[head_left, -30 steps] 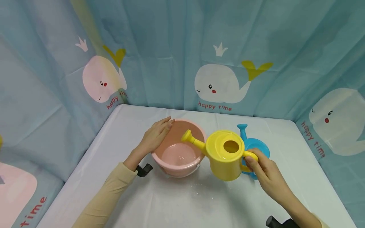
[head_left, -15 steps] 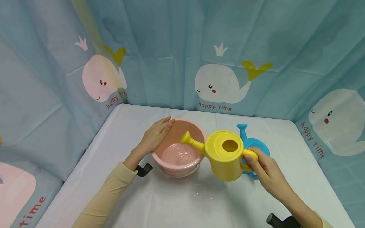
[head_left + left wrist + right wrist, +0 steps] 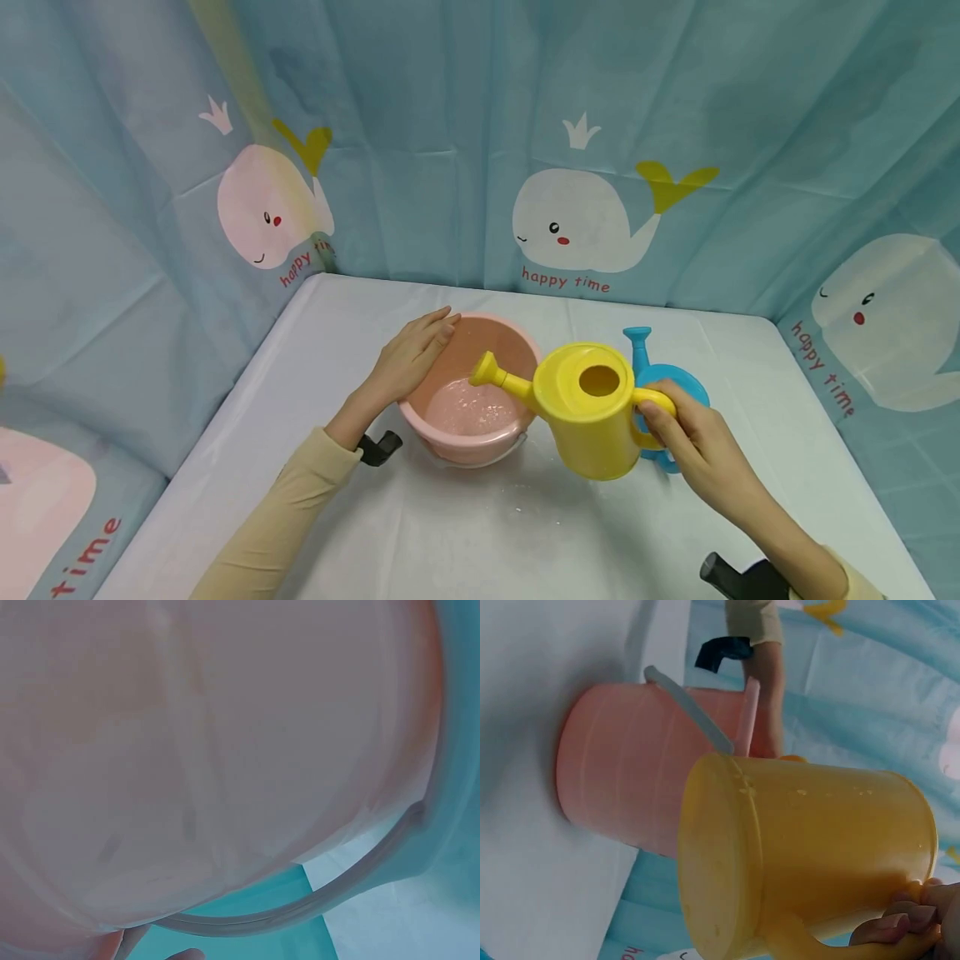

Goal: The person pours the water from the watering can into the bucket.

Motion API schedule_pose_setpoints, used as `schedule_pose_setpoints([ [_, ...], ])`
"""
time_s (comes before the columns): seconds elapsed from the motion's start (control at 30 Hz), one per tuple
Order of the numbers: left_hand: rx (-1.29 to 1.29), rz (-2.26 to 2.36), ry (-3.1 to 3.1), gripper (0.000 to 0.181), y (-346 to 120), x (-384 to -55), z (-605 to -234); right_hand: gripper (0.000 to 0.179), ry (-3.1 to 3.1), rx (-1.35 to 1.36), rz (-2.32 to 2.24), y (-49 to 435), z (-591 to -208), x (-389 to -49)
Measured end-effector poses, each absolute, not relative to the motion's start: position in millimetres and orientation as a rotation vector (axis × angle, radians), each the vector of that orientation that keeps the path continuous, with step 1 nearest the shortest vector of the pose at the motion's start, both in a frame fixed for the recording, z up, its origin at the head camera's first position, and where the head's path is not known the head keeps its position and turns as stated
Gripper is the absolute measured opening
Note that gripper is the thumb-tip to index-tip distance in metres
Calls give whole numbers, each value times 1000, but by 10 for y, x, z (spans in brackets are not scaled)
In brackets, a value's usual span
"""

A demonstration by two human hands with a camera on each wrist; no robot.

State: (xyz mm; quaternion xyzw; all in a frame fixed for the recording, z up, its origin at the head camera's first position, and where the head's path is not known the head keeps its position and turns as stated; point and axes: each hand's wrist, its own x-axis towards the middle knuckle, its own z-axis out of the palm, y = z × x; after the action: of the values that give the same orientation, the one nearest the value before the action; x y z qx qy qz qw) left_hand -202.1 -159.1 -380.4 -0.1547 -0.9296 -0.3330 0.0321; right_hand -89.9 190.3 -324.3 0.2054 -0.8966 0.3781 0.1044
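Observation:
My right hand (image 3: 693, 437) grips the handle of a yellow watering can (image 3: 592, 433), held in the air right of a pink bucket (image 3: 467, 450). Its spout reaches over the bucket's opening, and sparkling ripples show on the water (image 3: 476, 404) inside. Across the bucket's left rim lies my left hand (image 3: 411, 360), fingers straight. The right wrist view has the yellow can (image 3: 825, 832) in front of the bucket (image 3: 622, 765), with curled fingers (image 3: 896, 922) at the handle. Bucket wall (image 3: 225, 750) fills most of the left wrist view, where little of the left hand shows.
Behind the yellow can stands a blue watering can (image 3: 678, 379), partly hidden. Water drops (image 3: 519, 510) dot the white tablecloth (image 3: 450, 542) before the bucket. A blue curtain (image 3: 420, 167) with whale prints surrounds the table's back and sides.
The yellow watering can has shifted slightly left, and its spout has dipped a little lower over the bucket. Ripples on the bucket's water have spread. My left hand has stayed in place.

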Motion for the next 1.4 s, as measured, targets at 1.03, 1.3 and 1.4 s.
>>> schedule_pose_setpoints([
  [1.03, -509, -995, -2852, 60, -1596, -2034, -3810, 10, -2619, 595, 1059, 1939, -3180, -1008],
  [1.3, -504, -990, -2855, 60, -1591, -2042, -3812, 10, -2668, 581, 1066, 1944, -3143, -1048],
  [1.4, -494, -997, -2860, 61, -1591, -2036, -3816, 9, -2666, 584, 1057, 1941, -3133, -1068],
])
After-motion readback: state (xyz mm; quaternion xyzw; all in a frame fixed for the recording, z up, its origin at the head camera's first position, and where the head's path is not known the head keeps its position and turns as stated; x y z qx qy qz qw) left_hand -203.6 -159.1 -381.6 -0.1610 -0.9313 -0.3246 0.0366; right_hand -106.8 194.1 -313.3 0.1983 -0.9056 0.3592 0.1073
